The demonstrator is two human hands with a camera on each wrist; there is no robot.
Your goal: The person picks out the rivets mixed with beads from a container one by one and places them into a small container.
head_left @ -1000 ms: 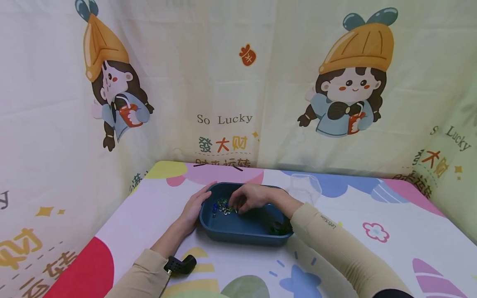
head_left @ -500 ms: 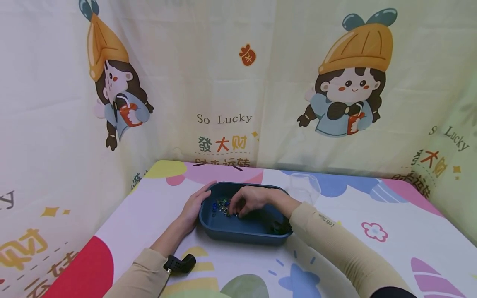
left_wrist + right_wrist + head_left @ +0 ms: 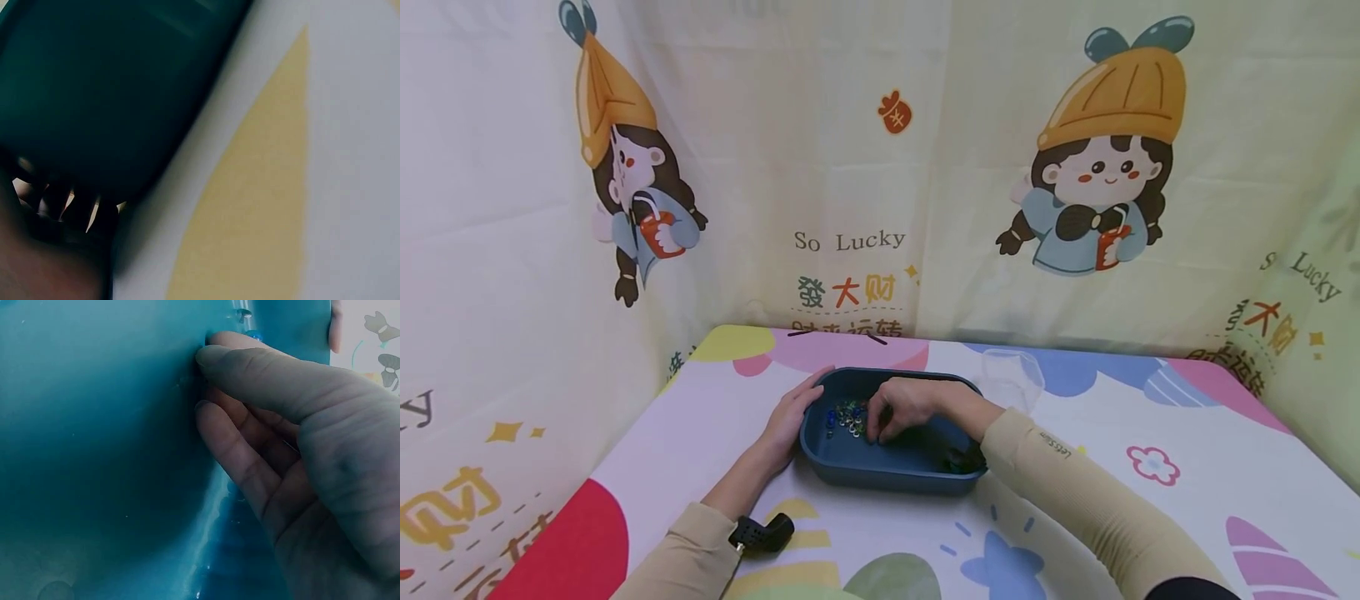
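A dark blue oblong basin (image 3: pixel 887 479) stands on the table; in the left wrist view its outer wall (image 3: pixel 106 94) looks dark green. My left hand (image 3: pixel 786 421) rests against the basin's left end, fingers along the outside near the rim. Several small glassy and shiny pieces, like beads or charms (image 3: pixel 847 417), lie inside at the left, some deep blue. My right hand (image 3: pixel 904 408) reaches in just right of them, fingertips down at the floor. In the right wrist view its thumb (image 3: pixel 250 372) meets the index finger; anything between their tips is hidden.
A clear plastic container (image 3: pixel 1013 379) stands behind the basin's right end. The patterned tabletop (image 3: pixel 1075 533) spreads around the basin. A printed cloth backdrop (image 3: pixel 955 208) hangs behind and at both sides. A dark shape (image 3: pixel 964 458) sits below my right wrist.
My right hand has shifted slightly right and lower, away from the small pieces. The shiny bit visible at its fingertips earlier is out of sight. My left hand stays on the basin.
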